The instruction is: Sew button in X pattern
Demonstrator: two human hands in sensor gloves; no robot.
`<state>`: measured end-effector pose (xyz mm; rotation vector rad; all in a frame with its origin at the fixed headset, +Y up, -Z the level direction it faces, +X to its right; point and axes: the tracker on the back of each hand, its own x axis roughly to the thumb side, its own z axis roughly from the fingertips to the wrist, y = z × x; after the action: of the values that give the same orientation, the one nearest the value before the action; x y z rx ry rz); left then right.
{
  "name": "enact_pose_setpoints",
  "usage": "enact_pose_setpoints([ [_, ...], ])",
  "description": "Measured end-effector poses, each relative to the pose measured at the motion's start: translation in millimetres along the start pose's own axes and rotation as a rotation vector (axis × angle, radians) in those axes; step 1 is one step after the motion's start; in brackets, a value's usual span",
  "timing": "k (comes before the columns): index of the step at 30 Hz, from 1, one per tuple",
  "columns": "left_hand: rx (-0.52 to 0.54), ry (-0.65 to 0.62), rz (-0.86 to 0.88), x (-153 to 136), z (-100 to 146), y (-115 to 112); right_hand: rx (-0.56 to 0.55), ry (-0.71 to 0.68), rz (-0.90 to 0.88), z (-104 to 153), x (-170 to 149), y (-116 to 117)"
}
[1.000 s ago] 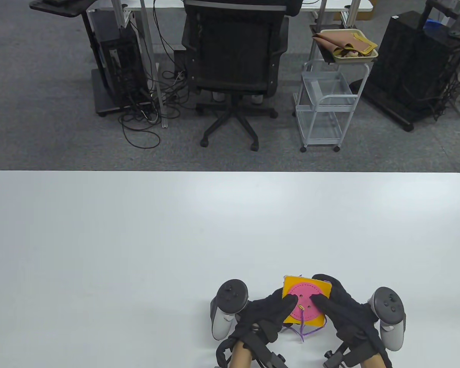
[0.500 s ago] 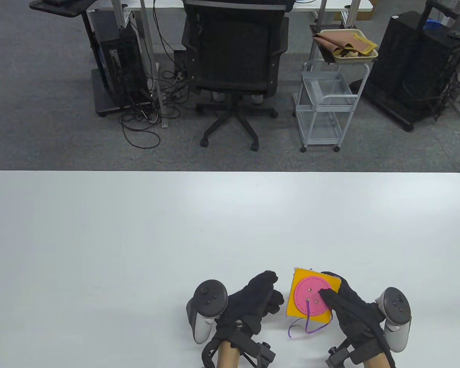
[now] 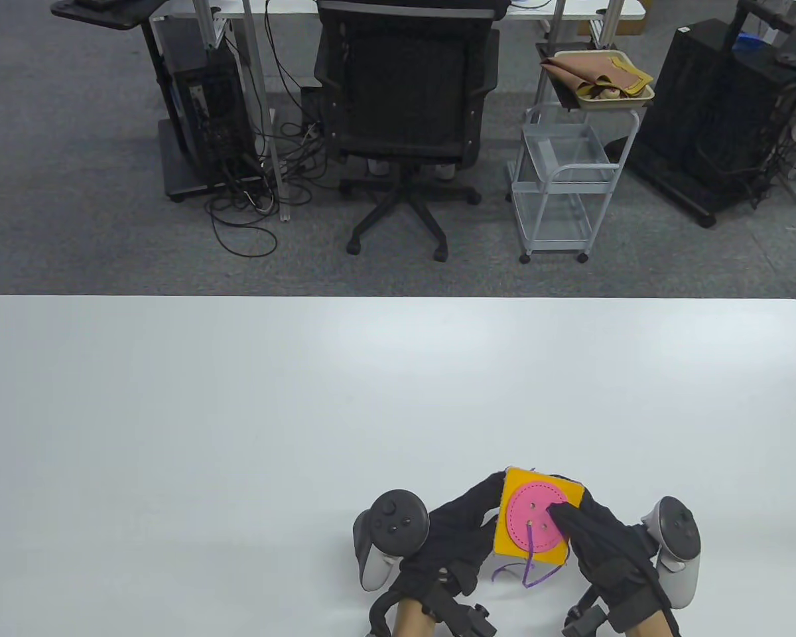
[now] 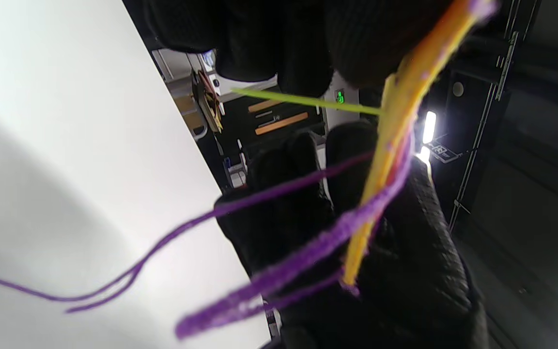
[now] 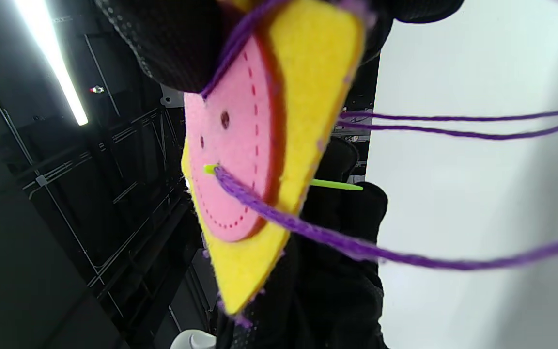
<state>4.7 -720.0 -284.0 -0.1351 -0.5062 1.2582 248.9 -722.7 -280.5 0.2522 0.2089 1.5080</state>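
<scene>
A yellow felt square [image 3: 512, 545] with a pink button [image 3: 529, 514] stitched on it is held tilted above the table [image 3: 239, 411]. My right hand [image 3: 568, 516] grips its right side, thumb on the button. My left hand [image 3: 483, 516] reaches behind its left edge. A green needle [image 5: 209, 168] sits in a button hole, and its point [image 5: 337, 184] sticks out of the back. In the left wrist view the needle [image 4: 308, 102] lies just under my left fingertips [image 4: 259, 53]; a pinch is not clear. Purple thread [image 3: 528, 574] hangs below the felt.
An office chair [image 3: 404, 99] and a white wire cart [image 3: 564, 179] stand on the floor beyond the table's far edge. Loose purple thread [image 4: 90, 291] trails over the white tabletop under the felt.
My left hand left the button's front, drew back to the left, then came in behind the felt's left edge. The needle now stands through the button. My right hand kept hold of the felt.
</scene>
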Motion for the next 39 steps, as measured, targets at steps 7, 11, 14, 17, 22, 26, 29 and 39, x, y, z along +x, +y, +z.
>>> enact_pose_setpoints([
  [7,-0.097,0.010,-0.029,4,-3,-9,0.003,0.005,-0.011,0,0,1],
  [11,-0.069,0.002,-0.056,6,-3,-11,0.001,0.003,-0.016,0,0,0],
  [14,-0.037,0.000,-0.092,6,-2,-7,0.001,-0.001,-0.025,0,1,0],
  [17,-0.043,0.012,-0.124,7,-2,-5,-0.005,-0.003,-0.041,0,1,-2],
  [22,-0.037,0.063,-0.236,5,0,3,-0.046,-0.009,-0.059,0,1,-10],
  [26,-0.020,0.103,-0.302,3,2,10,-0.079,-0.011,-0.072,0,0,-15],
  [29,-0.010,0.129,-0.331,2,3,16,-0.091,-0.006,-0.084,0,0,-18],
  [39,0.115,0.197,-0.439,-7,12,40,-0.106,0.004,-0.092,0,0,-19],
])
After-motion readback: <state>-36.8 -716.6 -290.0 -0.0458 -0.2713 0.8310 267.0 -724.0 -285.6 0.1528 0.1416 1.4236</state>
